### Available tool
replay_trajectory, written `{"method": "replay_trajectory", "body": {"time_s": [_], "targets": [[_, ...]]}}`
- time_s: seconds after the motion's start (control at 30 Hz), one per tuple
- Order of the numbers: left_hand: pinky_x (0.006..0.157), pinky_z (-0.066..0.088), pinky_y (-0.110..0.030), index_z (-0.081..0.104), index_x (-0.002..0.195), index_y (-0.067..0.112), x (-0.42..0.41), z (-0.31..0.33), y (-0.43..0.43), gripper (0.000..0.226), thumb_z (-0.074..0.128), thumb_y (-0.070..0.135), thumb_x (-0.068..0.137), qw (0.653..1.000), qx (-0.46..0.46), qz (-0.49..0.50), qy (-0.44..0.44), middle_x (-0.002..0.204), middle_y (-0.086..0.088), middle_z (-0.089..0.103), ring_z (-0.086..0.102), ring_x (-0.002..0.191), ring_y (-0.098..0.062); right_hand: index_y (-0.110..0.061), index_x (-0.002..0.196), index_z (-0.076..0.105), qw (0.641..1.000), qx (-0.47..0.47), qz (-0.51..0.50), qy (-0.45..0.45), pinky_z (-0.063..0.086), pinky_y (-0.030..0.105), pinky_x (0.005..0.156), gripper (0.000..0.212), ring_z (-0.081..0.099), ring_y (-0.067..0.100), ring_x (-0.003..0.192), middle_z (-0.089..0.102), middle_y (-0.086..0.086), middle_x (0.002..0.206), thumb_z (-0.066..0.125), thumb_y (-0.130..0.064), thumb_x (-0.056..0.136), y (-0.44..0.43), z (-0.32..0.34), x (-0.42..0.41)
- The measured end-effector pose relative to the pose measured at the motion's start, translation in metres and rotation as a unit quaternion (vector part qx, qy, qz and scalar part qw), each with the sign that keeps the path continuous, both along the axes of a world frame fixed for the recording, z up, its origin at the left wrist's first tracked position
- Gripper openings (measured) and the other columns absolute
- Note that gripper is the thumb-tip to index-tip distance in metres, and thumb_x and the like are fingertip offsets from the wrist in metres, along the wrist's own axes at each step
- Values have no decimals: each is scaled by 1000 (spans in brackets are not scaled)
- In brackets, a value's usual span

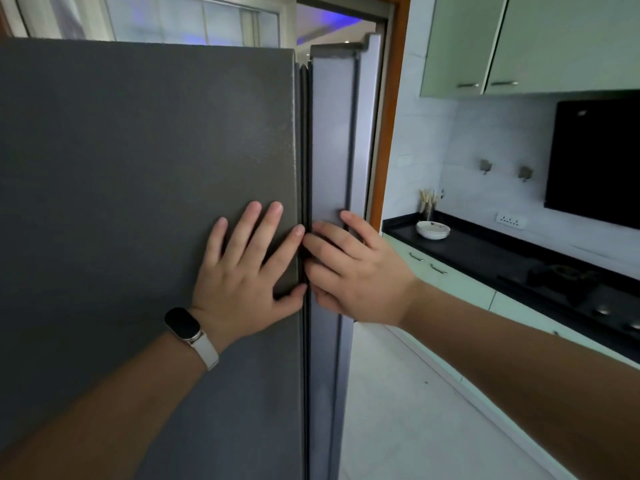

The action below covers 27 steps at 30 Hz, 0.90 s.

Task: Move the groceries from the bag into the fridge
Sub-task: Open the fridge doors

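Dark grey metal fills the left half of the view: it is the left fridge door, and the left hand lies flat on it near its right edge, with the fingers spread apart and holding nothing. A watch with a black face and a white strap sits on that wrist. Just beside it, the right hand reaches to the seam between the doors; its fingertips curl around the edge of the right fridge door, so this grip is closed on the door edge. The right door stands a little open and shows its lighter inner side. The two hands almost touch at the seam.

The bag and the groceries are not in view. To the right runs a black counter with a stack of white bowls on it. Pale green cabinets hang above.
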State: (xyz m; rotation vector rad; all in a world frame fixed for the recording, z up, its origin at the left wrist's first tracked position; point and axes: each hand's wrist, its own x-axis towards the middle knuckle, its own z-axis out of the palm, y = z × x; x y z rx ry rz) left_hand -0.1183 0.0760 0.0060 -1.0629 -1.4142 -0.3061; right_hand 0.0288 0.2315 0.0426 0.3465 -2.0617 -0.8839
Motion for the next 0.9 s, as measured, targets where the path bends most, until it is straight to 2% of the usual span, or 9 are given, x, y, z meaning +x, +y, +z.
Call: {"method": "replay_trajectory", "body": {"time_s": [0.2, 0.37, 0.57, 0.7, 0.9], "targets": [[113, 29, -56, 51, 143, 21, 1, 1, -1, 73, 62, 56, 81, 1000, 1, 2, -4, 154, -14, 39, 39, 141, -35, -16, 98, 66, 1000, 9, 6, 22, 26, 50, 115, 23, 53, 32, 124, 65, 10, 122, 52, -34, 90, 2, -2, -4], [116, 25, -54, 49, 143, 22, 1, -1, 1, 75, 61, 58, 79, 999, 4, 31, 6, 154, -13, 38, 38, 141, -35, -16, 94, 65, 998, -10, 57, 38, 25, 49, 114, 23, 56, 32, 119, 66, 10, 118, 52, -34, 90, 6, -3, -9], [117, 21, -55, 47, 142, 21, 0, -2, 3, 78, 62, 60, 76, 998, -9, 57, 19, 150, -17, 38, 33, 142, -38, -16, 90, 65, 994, -28, 87, 65, 25, 50, 114, 22, 54, 32, 119, 68, 10, 113, 53, -35, 89, 51, -8, 18], [116, 20, -57, 53, 133, 17, 5, -1, 5, 66, 62, 52, 78, 997, -12, 70, 17, 146, -18, 41, 36, 137, -44, -16, 92, 67, 992, -35, 103, 57, 27, 49, 114, 25, 54, 31, 120, 68, 10, 115, 50, -34, 91, 77, -9, 32], [107, 34, -59, 65, 118, 11, 46, 28, 37, 42, 65, 31, 81, 997, -38, 62, 31, 133, -18, 62, 50, 128, -38, -15, 97, 69, 993, -29, 103, 49, 25, 49, 115, 27, 51, 31, 122, 67, 10, 118, 50, -33, 91, 112, -9, 51]]}}
